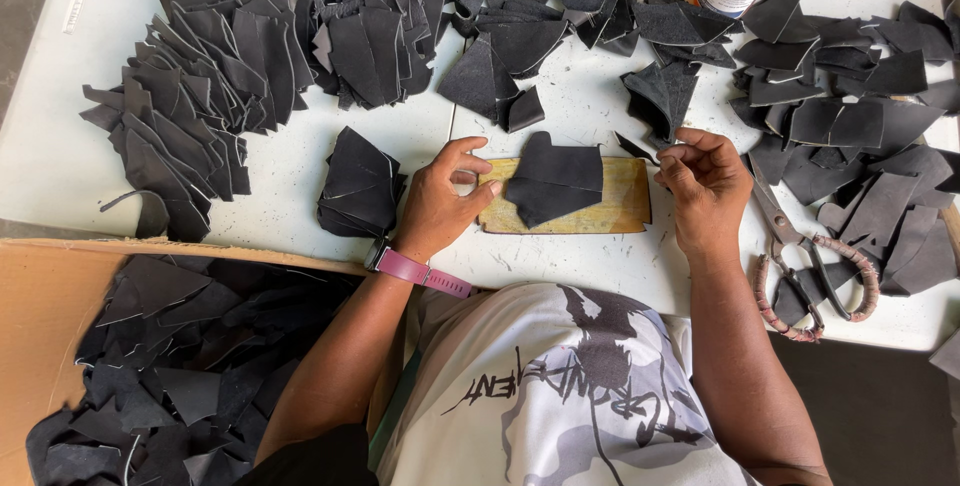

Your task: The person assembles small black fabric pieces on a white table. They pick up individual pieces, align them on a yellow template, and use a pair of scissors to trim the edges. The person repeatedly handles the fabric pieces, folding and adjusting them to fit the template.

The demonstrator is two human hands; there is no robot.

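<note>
Grip left: left hand (440, 201) fingers curled, thumb and forefinger touching the left end of the board (565, 196); nothing pinched.
Grip right: right hand (705, 181) fingers pressed together, pinching a thin dark sliver; too small to tell more.
Board: wooden, long axis left-right, between both hands.
Black piece (553, 179): flat on board, right of left hand, left of right hand; left nearer.
Scissors (805, 266): just right of right wrist.

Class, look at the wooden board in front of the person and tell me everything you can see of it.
The wooden board is a flat, light brown rectangle with rounded corners, lying lengthwise on the white table. Its surface looks worn. A dark grey cut leather piece lies across its middle and overhangs the far edge. The left hand touches its left end; the right hand is just beyond its right end.
</note>
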